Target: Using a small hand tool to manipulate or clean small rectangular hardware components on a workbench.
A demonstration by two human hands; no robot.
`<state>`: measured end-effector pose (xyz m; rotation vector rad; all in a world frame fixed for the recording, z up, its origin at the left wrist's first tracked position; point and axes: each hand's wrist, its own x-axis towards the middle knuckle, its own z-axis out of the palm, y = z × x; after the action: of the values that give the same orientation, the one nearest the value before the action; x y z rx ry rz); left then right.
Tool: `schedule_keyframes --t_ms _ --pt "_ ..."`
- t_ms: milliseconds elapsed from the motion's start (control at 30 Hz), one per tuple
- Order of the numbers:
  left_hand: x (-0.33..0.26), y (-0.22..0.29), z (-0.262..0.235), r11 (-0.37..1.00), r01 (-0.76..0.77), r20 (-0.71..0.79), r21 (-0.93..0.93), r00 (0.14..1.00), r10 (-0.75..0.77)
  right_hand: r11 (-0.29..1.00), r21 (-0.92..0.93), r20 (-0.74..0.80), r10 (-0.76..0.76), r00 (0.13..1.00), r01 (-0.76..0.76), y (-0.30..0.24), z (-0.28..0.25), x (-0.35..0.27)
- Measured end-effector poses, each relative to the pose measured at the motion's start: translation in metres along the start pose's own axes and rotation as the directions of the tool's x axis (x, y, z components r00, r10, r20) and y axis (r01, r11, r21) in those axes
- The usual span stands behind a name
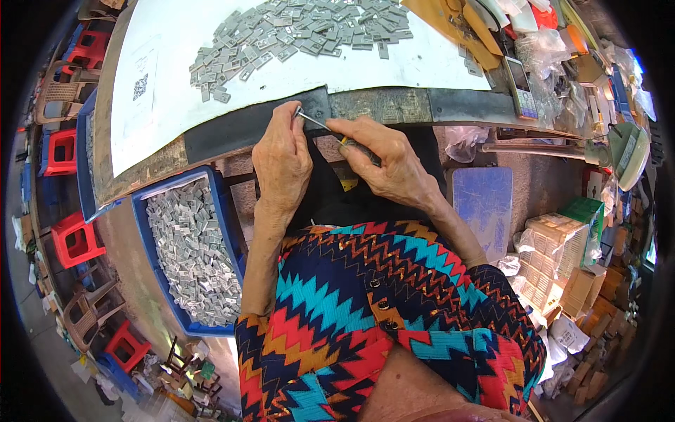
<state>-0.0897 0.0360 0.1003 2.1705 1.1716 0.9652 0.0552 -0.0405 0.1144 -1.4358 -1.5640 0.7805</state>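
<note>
The workbench ran across the top of the view, its white sheet carrying a broad heap of small grey parts, while a blue crate packed with the same grey pieces sat below the bench edge at the person's left. Both hands met at the dark front strip of the bench, just above the lap and the zigzag-patterned sleeves. The left hand was curled closed, its fingertips pinching something small at the bench edge; the piece itself was too hidden to make out. The right hand was wrapped tightly around the handle of a thin metal tool, whose tip reached across to the left fingertips, so the tool lay touching or just beside what they gripped. To do this step well, it seemed wise that the left hand brace firmly against the bench edge and keep the piece steady, while the right guided the tip with small, controlled pressure rather than force, since a slip would likely have driven the point toward the left thumb.
</note>
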Motion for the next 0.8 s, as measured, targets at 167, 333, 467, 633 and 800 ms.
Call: schedule_keyframes --t_ms 167,333,467,633,800 --pt "0.000 -0.002 -0.003 0.994 -0.074 0.033 0.083 0.997 0.072 0.949 -0.272 -0.073 -0.184 0.980 0.158 0.000 0.005 -0.003" --pt "0.000 -0.006 -0.005 0.979 -0.153 0.032 0.134 0.988 0.150 0.842 -0.494 -0.088 -0.298 0.951 0.218 -0.003 0.011 -0.003" --pt "-0.001 -0.007 -0.006 0.987 -0.123 0.067 0.100 0.991 0.117 0.816 -0.522 -0.120 -0.359 0.926 0.248 -0.001 0.013 -0.003" --pt "-0.003 -0.003 -0.009 0.985 -0.147 0.047 0.090 0.989 0.143 0.894 -0.390 -0.144 -0.298 0.944 0.222 -0.006 0.014 -0.004" --pt "-0.004 -0.006 -0.009 0.984 -0.146 0.006 0.102 0.989 0.146 0.986 -0.131 -0.094 -0.113 0.989 0.100 -0.009 0.012 -0.001"
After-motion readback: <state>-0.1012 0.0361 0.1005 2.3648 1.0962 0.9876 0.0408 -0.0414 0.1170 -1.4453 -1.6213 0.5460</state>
